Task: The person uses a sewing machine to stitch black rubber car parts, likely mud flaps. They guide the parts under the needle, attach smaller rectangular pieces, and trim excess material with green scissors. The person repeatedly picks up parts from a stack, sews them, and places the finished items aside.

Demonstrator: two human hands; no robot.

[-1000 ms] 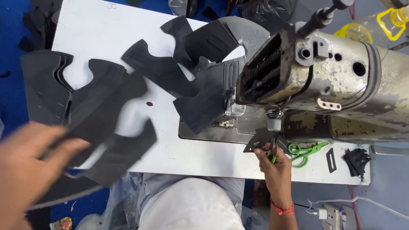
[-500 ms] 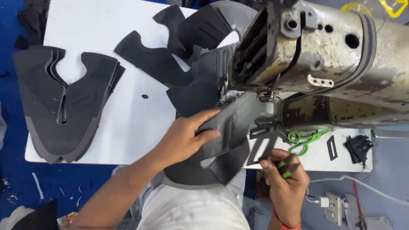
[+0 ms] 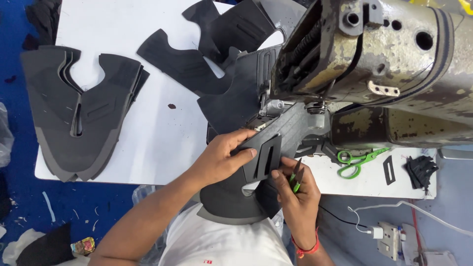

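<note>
White tabletop fills the middle of the view from above, with blue floor showing past its left and near edges. Bare white surface lies open between a stack of dark grey shoe-upper pieces at the left and the cluster of work at the right. More dark cut pieces lie spread at the far side, one of them reaching under the machine. A worn, cream-coloured industrial sewing machine crowds the far right, leaving only a narrow strip of table near it. On that strip lie green-handled scissors, a small black slotted strip and a heap of black scraps, close to the table's near right edge. A white cable and plug block sit below the table at the right.

The person's left hand lies flat and fairly open, fingers stretched, pressing a dark grey upper piece that overhangs the near table edge onto the lap. Its fingertips touch a small black slotted patch laid on that piece, just in front of the machine's needle area. The right hand is curled narrow, pinching green-handled thread snips, with its fingertips touching the patch's right edge. A red band circles the right wrist.
</note>
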